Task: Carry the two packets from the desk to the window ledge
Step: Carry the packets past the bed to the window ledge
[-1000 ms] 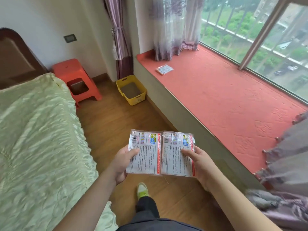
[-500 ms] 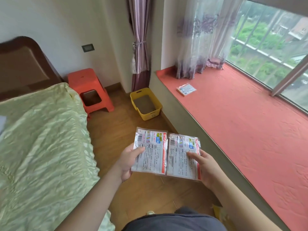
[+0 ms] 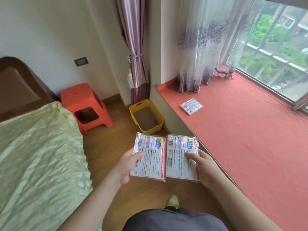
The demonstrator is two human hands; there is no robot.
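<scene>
Two packets sit side by side at centre: the left packet [image 3: 149, 156] in the left hand [image 3: 127, 165], the right packet [image 3: 181, 158] in the right hand [image 3: 204, 169], edges touching. The window ledge [image 3: 241, 130] spans 1 to 4 o'clock, a third packet [image 3: 191, 106] lying on it. A bin [image 3: 146, 116] stands at 12 o'clock on the floor, a stool [image 3: 85, 105] at 11, the bed [image 3: 38, 155] at 9.

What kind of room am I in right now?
Most likely a home bedroom: a bed with a shiny pale-green cover on the left, tied purple curtains, and a wide red-covered window ledge.
</scene>
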